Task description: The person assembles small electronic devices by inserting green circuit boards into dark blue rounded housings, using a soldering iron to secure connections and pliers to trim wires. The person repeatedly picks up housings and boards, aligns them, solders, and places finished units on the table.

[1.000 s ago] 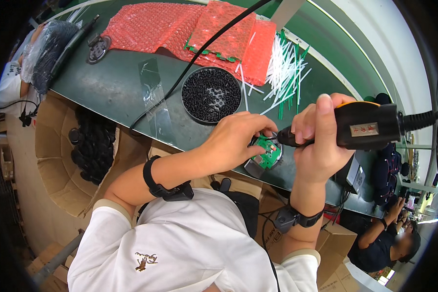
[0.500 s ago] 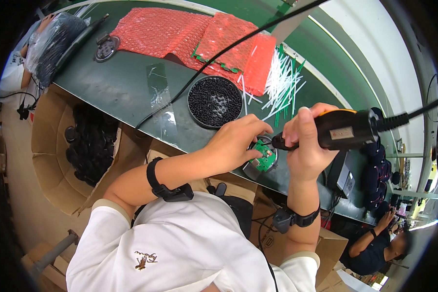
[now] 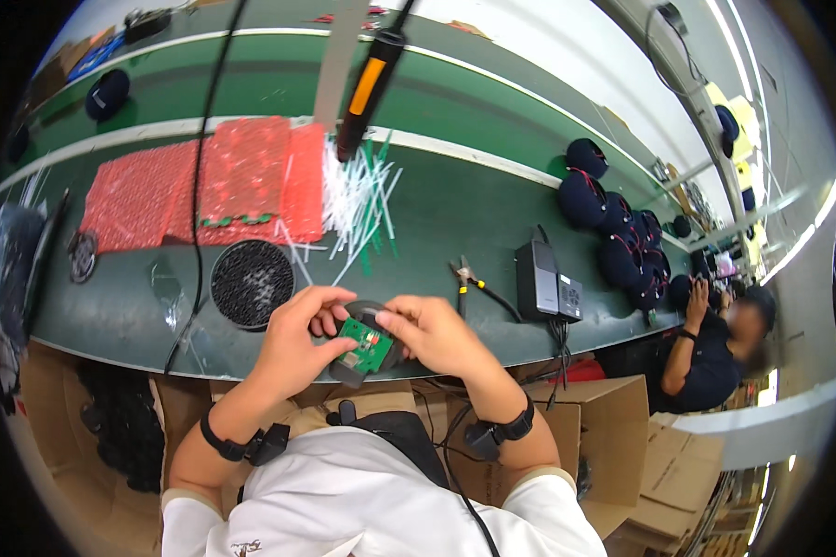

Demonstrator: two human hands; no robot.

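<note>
Just R of the round black dish [image 3: 237, 322] w/ tiny black pcs, L hand [image 3: 293, 340] & R hand [image 3: 438, 336], both part-curled, grip a round black plastic housing [image 3: 348, 374] w/ green circuit board [image 3: 371, 346]. Black-&-yellow-handled pliers [image 3: 463, 295] lie farther R of dish.

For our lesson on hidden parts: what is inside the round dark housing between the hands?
A green circuit board sits in the dark housing. The left hand and right hand cover some edges; whatever lies beneath the board is hidden.
</note>
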